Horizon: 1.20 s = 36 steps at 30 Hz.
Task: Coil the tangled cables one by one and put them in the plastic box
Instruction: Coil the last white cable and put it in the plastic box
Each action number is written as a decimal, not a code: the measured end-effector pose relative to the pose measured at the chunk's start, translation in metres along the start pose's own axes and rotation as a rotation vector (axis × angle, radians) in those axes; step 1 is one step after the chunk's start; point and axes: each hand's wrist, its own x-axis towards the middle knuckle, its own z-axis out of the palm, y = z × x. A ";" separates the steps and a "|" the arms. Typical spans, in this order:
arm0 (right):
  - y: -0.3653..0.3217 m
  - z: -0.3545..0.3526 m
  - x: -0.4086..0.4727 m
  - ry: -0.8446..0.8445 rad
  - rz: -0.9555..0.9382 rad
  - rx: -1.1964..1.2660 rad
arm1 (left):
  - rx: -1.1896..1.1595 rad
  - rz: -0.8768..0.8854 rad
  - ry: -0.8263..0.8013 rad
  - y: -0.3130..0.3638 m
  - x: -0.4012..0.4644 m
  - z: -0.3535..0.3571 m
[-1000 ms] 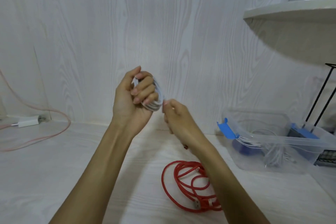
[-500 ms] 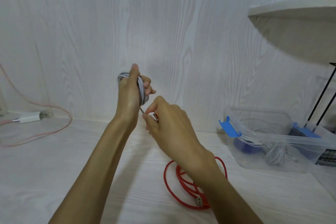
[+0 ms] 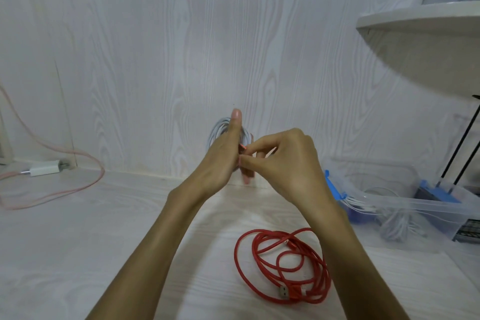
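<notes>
My left hand (image 3: 220, 161) holds a coiled white cable (image 3: 220, 128) up in front of the wall, thumb pointing up; most of the coil is hidden behind the hand. My right hand (image 3: 283, 163) is pressed against it and pinches the cable's end near the coil. A red cable (image 3: 283, 265) lies in loose loops on the table below my right forearm, its USB plug at the front. The clear plastic box (image 3: 420, 205) with blue clips stands at the right and has coiled white cables inside.
A white charger plug (image 3: 44, 169) with a pink cable (image 3: 85, 184) lies at the left by the wall. A white shelf (image 3: 420, 21) juts out at the upper right. Black rods (image 3: 462, 143) and a wire basket stand behind the box.
My left hand turned so its back faces me, with the coil behind it. My right hand rose and closed in on the coil, still pinching the cable end.
</notes>
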 end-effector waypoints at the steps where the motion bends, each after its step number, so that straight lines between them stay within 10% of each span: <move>1: 0.000 0.000 0.000 -0.003 0.013 -0.004 | 0.056 0.000 -0.003 0.000 -0.001 0.001; 7: 0.003 -0.033 0.007 -0.317 0.081 0.122 | -0.061 -0.024 -0.053 -0.002 -0.001 0.002; 11: 0.026 -0.048 0.017 -0.032 0.199 0.239 | -0.674 -0.163 -0.322 0.000 0.004 -0.015; 17: 0.034 -0.004 0.011 -0.523 0.300 0.521 | -1.115 -0.303 -0.521 -0.007 0.002 -0.027; 30: 0.039 0.065 0.005 0.207 0.521 0.660 | -0.848 -0.511 0.208 -0.032 0.016 0.017; 36: 0.055 0.053 0.011 0.457 0.596 0.681 | -1.078 -0.743 0.218 -0.027 0.007 0.036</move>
